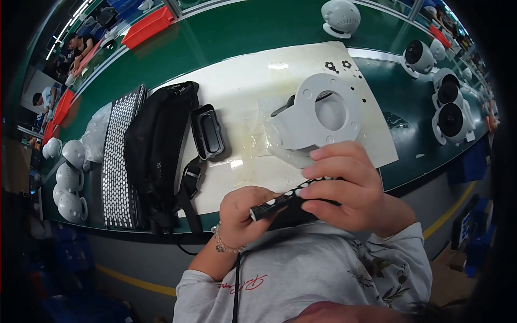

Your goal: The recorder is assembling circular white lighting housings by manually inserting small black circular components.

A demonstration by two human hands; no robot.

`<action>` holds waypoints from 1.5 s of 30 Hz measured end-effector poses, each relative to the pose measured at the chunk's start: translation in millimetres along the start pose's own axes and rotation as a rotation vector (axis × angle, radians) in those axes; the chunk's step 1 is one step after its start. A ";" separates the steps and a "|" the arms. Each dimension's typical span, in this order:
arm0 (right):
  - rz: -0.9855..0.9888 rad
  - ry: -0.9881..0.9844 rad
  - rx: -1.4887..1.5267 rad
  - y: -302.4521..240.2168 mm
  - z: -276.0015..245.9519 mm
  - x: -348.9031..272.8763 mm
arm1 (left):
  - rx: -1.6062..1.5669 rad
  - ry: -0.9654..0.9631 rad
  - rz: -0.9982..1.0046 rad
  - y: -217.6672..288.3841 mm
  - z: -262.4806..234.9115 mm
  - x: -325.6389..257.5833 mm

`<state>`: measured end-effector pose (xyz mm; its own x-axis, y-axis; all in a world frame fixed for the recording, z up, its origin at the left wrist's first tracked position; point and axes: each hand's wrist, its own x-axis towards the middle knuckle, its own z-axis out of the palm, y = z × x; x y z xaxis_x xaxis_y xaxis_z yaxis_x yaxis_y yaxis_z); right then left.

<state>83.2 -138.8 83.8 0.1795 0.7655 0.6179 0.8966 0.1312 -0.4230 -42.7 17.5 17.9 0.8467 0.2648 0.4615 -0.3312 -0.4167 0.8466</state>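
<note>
Both hands are clamped on one black strip dotted with white round pads [288, 198], held close to the chest just over the near edge of the surface [242, 37] — left hand [242, 212] fist-wrapped around its left end, right hand [339, 188] pinching the right end with fingers curled over the top. Just beyond the right hand, a grey moulded bracket with a round opening [318, 116] lies on a white mat [242, 81]. Left of it sit a small black rectangular tray [207, 132], a black strapped pouch [159, 140] and a perforated black sheet [121, 161] — white round camera housings [447, 102] stand along the far right.
</note>
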 end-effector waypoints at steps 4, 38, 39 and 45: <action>-0.009 -0.043 -0.010 5.5 13.3 -2.6 | 0.025 -0.010 0.002 0.7 2.8 0.0; 0.090 0.397 0.474 81.3 -29.7 29.5 | 0.130 -0.090 0.208 3.0 26.0 37.9; 0.204 0.340 0.527 85.2 -32.5 33.7 | 0.133 -0.087 0.215 -2.8 30.6 40.2; 0.395 0.127 0.578 89.8 -36.1 33.3 | 0.194 -0.079 0.213 -11.5 31.7 36.0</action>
<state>184.3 -124.3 90.3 0.5237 0.7502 0.4036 0.4027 0.1995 -0.8933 4.9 4.3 16.4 0.7988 0.0885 0.5950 -0.4256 -0.6159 0.6630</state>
